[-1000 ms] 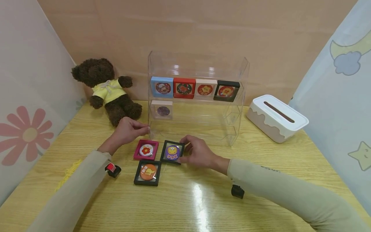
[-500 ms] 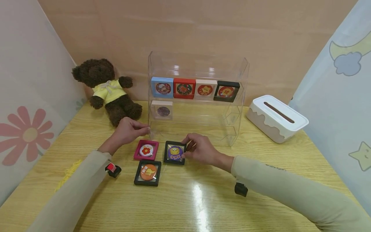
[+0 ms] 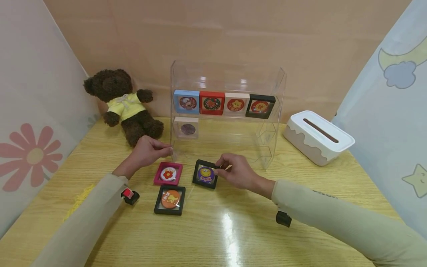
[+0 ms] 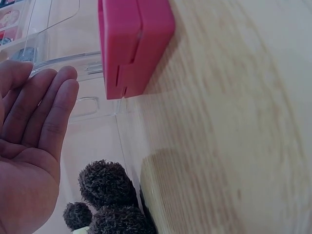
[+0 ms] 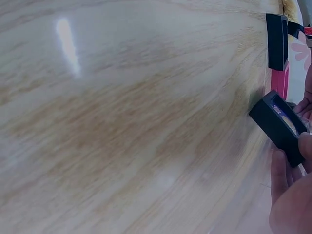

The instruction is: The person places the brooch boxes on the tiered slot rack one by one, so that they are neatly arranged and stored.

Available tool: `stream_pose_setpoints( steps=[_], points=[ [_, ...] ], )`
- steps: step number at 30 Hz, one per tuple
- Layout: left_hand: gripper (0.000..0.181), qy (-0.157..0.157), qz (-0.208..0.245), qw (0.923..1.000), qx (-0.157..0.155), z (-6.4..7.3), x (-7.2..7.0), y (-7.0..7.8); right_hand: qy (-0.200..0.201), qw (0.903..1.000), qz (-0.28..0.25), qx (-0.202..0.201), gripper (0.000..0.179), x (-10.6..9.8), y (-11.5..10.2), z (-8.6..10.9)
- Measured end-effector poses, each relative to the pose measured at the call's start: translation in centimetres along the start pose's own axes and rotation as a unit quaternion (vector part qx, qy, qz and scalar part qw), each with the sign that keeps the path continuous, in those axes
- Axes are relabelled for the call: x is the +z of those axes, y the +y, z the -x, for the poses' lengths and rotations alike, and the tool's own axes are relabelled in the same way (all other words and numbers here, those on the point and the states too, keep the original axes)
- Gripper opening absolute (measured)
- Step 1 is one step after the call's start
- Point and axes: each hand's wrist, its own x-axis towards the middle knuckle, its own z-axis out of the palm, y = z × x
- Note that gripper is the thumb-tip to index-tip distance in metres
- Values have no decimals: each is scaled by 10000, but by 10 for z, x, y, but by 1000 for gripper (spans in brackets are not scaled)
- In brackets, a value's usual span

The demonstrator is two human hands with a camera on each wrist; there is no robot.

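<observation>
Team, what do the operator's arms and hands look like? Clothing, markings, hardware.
Left hand and right hand: bare, no gloves. Long beige sleeves on both arms: left sleeve, right sleeve. Small dark lettering on the right one, too small to read. Black block at each cuff: left block with a red part, right block plain black.

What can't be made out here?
Head: yellow stringy bundle, partly hidden by the beige left sleeve.
Head: print on the dark round badge, too small and dim.
Left wrist: magenta square plastic frame, cut by top edge.
Right wrist: right hand, cut by right edge.
</observation>
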Motion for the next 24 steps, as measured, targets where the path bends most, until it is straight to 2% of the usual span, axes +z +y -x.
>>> stream_pose_setpoints(
  steps=[9, 15, 24],
  points=[
    [23, -46, -13, 10000, -66, 1, 0, 2, 139, 9998, -67, 86, 5, -7, -4, 0],
    [23, -32, -13, 10000, -58, 1, 0, 4, 468, 9989, -49, -91, 7, -14, -6, -4],
    [22, -42, -48, 10000, -61, 1, 0, 4, 811, 9956, 298, -354, 8, -23, -4, -12]
  ],
)
